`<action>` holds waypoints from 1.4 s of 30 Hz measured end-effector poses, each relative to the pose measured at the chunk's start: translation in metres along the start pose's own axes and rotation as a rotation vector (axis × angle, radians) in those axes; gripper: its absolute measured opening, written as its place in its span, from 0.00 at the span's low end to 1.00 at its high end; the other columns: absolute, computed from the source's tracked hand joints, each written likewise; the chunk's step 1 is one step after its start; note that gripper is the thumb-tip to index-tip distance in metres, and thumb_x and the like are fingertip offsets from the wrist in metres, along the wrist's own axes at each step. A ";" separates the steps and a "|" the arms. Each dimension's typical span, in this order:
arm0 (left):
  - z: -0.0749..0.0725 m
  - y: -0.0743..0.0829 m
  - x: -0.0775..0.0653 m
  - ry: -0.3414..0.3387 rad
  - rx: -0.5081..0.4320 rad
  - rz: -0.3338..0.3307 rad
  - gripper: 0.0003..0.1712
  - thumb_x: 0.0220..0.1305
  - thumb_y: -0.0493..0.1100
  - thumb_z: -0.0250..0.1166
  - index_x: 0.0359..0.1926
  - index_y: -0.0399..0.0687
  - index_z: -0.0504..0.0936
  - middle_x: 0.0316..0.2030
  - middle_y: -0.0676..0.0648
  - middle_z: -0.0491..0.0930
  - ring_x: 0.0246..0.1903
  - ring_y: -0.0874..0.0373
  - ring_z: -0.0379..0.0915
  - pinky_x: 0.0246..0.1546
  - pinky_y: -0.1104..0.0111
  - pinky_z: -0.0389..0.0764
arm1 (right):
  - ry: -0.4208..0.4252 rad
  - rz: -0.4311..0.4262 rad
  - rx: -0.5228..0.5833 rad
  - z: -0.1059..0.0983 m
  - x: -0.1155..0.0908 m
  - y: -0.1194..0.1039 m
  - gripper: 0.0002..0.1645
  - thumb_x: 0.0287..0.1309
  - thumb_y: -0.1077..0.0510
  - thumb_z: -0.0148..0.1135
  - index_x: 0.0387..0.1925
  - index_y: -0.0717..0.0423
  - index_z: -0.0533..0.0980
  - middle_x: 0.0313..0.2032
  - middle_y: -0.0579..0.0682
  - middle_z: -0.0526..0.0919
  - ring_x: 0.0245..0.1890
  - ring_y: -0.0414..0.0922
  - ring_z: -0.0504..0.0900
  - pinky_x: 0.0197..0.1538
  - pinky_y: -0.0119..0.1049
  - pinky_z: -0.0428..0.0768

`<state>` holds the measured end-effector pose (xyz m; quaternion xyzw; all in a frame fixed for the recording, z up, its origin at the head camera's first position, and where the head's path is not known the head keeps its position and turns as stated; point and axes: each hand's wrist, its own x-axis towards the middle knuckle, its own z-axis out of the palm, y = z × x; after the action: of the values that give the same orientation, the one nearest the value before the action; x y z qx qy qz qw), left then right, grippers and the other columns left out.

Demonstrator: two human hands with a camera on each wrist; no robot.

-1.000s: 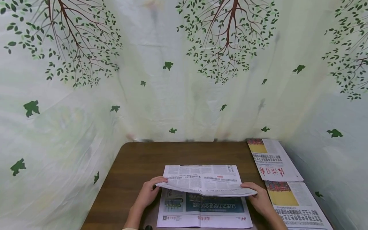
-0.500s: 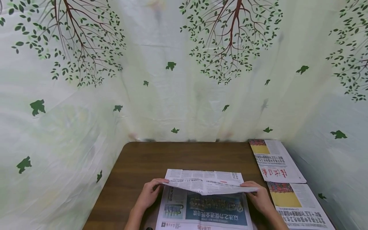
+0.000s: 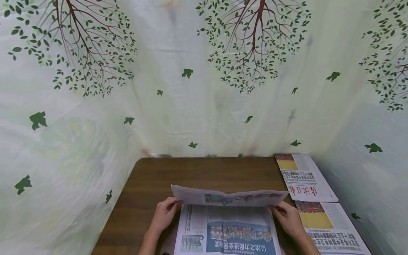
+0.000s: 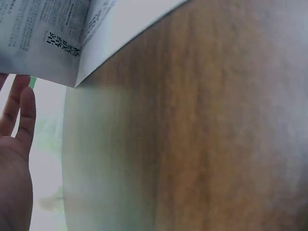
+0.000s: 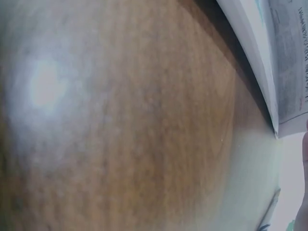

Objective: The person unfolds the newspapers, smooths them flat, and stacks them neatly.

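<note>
A newspaper (image 3: 239, 235) lies on the wooden table in front of me, with a picture and large characters on its lower page. Its far part (image 3: 227, 199) is folded up along a crease and stands tilted, its printed face toward me. My left hand (image 3: 164, 214) pinches the paper at the left end of the fold. On the opposite side my right hand (image 3: 288, 217) grips the right end between thumb and fingers. The left wrist view shows the fingers (image 4: 27, 110) behind the raised sheet (image 4: 41, 41). Only a sliver of the right hand shows in the right wrist view.
Two folded newspapers lie along the table's right side, one (image 3: 318, 191) farther back and one (image 3: 338, 233) nearer, close to my right forearm. A small dark round object (image 3: 165, 253) sits at the bottom edge. Leaf-patterned sheeting (image 3: 207, 117) hangs around the brown table (image 3: 204, 171).
The newspaper's lifted part has swung up and away from me, so its inner face now shows instead of its top. More of the lower page is uncovered; both hands stay at the sides.
</note>
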<state>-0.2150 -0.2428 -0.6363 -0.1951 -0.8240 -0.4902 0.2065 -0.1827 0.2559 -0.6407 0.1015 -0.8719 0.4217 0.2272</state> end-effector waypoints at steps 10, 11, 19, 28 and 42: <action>-0.003 0.008 0.004 0.007 0.029 -0.032 0.12 0.68 0.34 0.68 0.44 0.59 0.87 0.40 0.57 0.88 0.40 0.63 0.85 0.42 0.73 0.83 | 0.036 0.029 0.092 -0.001 0.000 -0.001 0.15 0.54 0.67 0.75 0.40 0.44 0.88 0.39 0.43 0.91 0.37 0.29 0.86 0.38 0.20 0.81; -0.003 0.009 0.004 0.006 0.027 -0.025 0.13 0.68 0.33 0.68 0.44 0.58 0.87 0.39 0.56 0.88 0.39 0.62 0.86 0.42 0.73 0.83 | 0.038 0.033 0.100 -0.001 0.000 -0.001 0.14 0.55 0.67 0.75 0.39 0.45 0.88 0.39 0.43 0.91 0.37 0.30 0.87 0.38 0.20 0.81; -0.003 0.017 0.010 0.024 0.008 0.005 0.13 0.67 0.30 0.66 0.45 0.53 0.86 0.40 0.53 0.88 0.37 0.59 0.85 0.43 0.77 0.81 | 0.012 0.092 0.119 -0.003 -0.001 -0.001 0.11 0.57 0.64 0.75 0.41 0.49 0.87 0.39 0.49 0.91 0.34 0.32 0.86 0.35 0.25 0.83; 0.004 0.040 0.024 0.128 0.048 0.033 0.12 0.62 0.22 0.66 0.41 0.38 0.85 0.34 0.42 0.87 0.33 0.50 0.84 0.40 0.73 0.83 | -0.080 0.178 -0.023 0.005 0.005 0.005 0.14 0.60 0.64 0.73 0.47 0.50 0.86 0.39 0.49 0.91 0.33 0.31 0.85 0.35 0.32 0.84; 0.018 0.011 0.036 0.145 0.007 -0.032 0.09 0.62 0.25 0.67 0.37 0.41 0.83 0.35 0.44 0.86 0.34 0.49 0.84 0.35 0.56 0.86 | -0.022 0.157 -0.009 0.014 0.024 0.014 0.02 0.62 0.61 0.72 0.37 0.52 0.86 0.32 0.48 0.90 0.30 0.31 0.84 0.33 0.31 0.83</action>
<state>-0.2420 -0.2177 -0.6170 -0.1452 -0.8116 -0.5035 0.2583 -0.2137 0.2536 -0.6461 0.0363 -0.8816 0.4331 0.1843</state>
